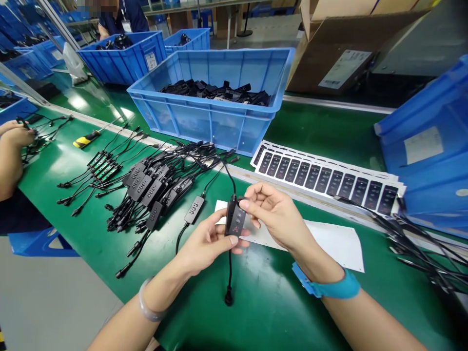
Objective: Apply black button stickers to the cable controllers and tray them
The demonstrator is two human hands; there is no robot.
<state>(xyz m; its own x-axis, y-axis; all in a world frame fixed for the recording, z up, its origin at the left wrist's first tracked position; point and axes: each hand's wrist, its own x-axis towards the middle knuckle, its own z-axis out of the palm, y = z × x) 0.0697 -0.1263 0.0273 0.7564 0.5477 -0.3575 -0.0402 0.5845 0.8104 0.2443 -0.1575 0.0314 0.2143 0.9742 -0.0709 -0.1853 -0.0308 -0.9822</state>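
Observation:
A small black controller box (235, 219) with cables at both ends is upright between my hands, over the green belt. My left hand (206, 241) grips its lower part, fingers wrapped round it. My right hand (272, 212) pinches its top edge with fingertips pressed on the face, where a label with red marks shows. One cable hangs down to a plug (228, 295). Under my right hand lies a white backing sheet (329, 241).
A heap of black cabled controllers (157, 183) lies left of my hands. Sheets of black labels (329, 178) lie behind. A blue bin (219, 92) holds black parts. More cables (420, 243) at right. A co-worker's hand (14, 141) works at the left edge.

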